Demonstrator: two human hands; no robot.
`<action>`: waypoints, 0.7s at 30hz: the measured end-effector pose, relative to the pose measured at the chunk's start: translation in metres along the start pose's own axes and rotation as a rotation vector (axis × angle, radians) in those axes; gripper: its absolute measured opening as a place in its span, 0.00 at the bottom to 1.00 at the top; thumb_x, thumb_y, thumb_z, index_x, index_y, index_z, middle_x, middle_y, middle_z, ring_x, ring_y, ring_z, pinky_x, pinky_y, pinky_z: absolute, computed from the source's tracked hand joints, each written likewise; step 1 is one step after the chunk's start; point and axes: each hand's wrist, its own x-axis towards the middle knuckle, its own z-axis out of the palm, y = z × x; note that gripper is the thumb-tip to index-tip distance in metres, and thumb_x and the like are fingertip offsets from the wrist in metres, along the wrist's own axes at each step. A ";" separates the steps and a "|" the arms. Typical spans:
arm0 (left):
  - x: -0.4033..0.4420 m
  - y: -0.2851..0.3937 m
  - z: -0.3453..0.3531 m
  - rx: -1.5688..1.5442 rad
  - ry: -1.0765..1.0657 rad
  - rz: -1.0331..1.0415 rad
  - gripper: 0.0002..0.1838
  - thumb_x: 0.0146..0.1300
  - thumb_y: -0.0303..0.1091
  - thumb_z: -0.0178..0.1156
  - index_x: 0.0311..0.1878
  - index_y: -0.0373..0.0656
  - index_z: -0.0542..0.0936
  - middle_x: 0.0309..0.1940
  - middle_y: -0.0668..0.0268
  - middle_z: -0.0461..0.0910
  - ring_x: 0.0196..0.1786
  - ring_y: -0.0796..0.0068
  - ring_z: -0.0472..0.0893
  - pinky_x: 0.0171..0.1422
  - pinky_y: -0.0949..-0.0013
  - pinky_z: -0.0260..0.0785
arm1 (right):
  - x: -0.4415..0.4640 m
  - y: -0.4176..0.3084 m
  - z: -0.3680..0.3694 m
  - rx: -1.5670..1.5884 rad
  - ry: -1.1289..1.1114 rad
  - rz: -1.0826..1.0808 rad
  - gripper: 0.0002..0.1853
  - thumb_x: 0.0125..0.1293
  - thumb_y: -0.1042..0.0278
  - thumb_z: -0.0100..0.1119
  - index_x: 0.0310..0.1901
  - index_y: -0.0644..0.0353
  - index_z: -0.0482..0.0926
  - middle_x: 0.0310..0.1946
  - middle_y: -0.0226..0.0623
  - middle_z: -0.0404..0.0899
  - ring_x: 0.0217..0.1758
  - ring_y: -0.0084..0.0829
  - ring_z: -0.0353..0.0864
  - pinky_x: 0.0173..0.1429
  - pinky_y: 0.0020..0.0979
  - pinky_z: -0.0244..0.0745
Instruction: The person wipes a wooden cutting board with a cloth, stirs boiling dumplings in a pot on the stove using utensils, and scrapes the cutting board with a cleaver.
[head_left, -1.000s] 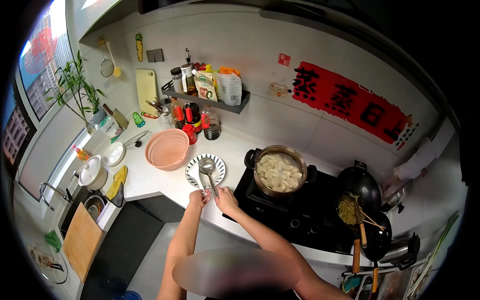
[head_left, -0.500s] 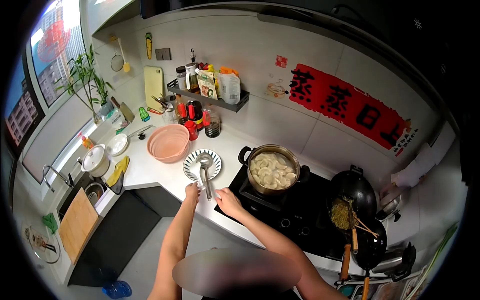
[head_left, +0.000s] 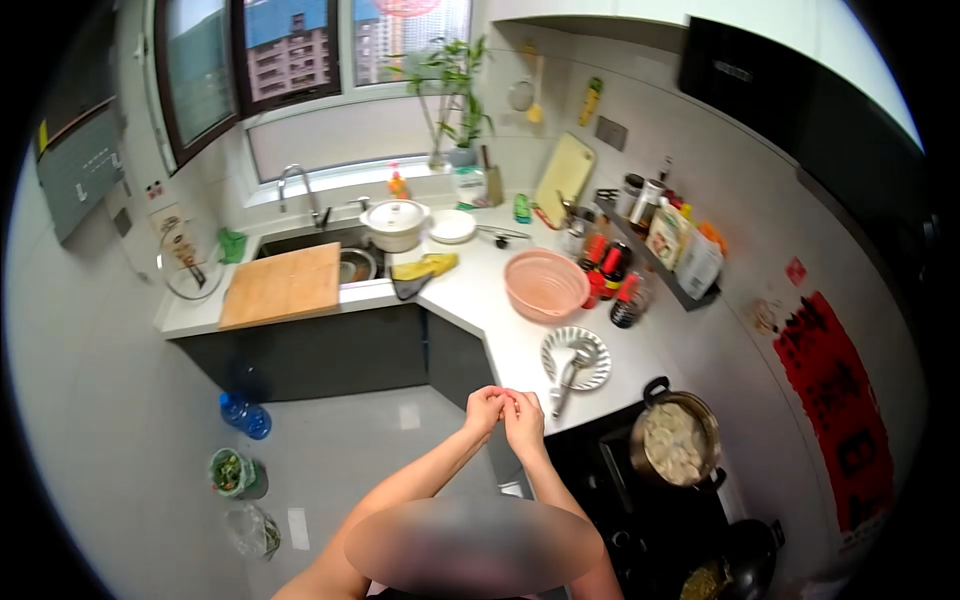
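My left hand (head_left: 484,410) and my right hand (head_left: 523,420) meet in front of the counter edge, fingertips pressed together. Whether anything small sits between the fingers is too hard to make out. Just to their right, a patterned plate (head_left: 600,374) lies on the white counter, with a metal ladle (head_left: 568,378) and a white spoon (head_left: 561,360) resting on it, handles towards me. A pink basin (head_left: 546,285) stands behind the plate. On the black stove (head_left: 590,470), a pot (head_left: 714,440) holds dumplings in liquid (head_left: 674,443).
A wooden board (head_left: 282,287) lies over part of the sink, near a lidded white pot (head_left: 394,224) and a yellow cloth (head_left: 426,267). Bottles (head_left: 626,300) stand below the wall shelf (head_left: 660,262). A blue bottle (head_left: 245,416) and bins (head_left: 232,472) are on the floor.
The view has swung left towards the sink and window. Both hands have moved away from the spoon and ladle, which now lie on the plate, and have come together.
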 end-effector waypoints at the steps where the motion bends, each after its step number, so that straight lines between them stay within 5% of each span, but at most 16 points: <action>1: 0.003 0.008 -0.014 -0.033 0.038 0.011 0.04 0.58 0.24 0.58 0.35 0.34 0.78 0.21 0.65 0.77 0.20 0.82 0.72 0.23 0.78 0.64 | 0.002 -0.010 0.014 0.012 -0.020 -0.016 0.10 0.62 0.70 0.53 0.43 0.63 0.79 0.37 0.43 0.75 0.34 0.37 0.79 0.39 0.33 0.74; 3: 0.012 0.027 -0.043 -0.076 0.091 0.035 0.04 0.59 0.25 0.57 0.35 0.34 0.78 0.22 0.65 0.77 0.20 0.82 0.72 0.22 0.77 0.64 | 0.006 -0.028 0.044 0.024 -0.054 -0.162 0.10 0.62 0.70 0.53 0.42 0.63 0.79 0.38 0.42 0.76 0.34 0.36 0.79 0.39 0.32 0.74; 13: 0.079 0.119 -0.274 -0.083 0.283 0.174 0.10 0.65 0.30 0.49 0.42 0.37 0.78 0.28 0.68 0.78 0.31 0.80 0.76 0.35 0.76 0.69 | 0.061 -0.117 0.280 0.179 -0.307 -0.230 0.14 0.60 0.71 0.54 0.48 0.58 0.75 0.41 0.41 0.75 0.39 0.40 0.78 0.42 0.34 0.73; 21: 0.189 0.151 -0.317 0.049 0.026 0.006 0.12 0.66 0.38 0.51 0.42 0.42 0.79 0.30 0.73 0.77 0.31 0.86 0.73 0.33 0.81 0.62 | 0.147 -0.106 0.338 0.091 -0.288 -0.205 0.11 0.60 0.71 0.53 0.44 0.60 0.77 0.39 0.43 0.75 0.40 0.42 0.77 0.45 0.36 0.73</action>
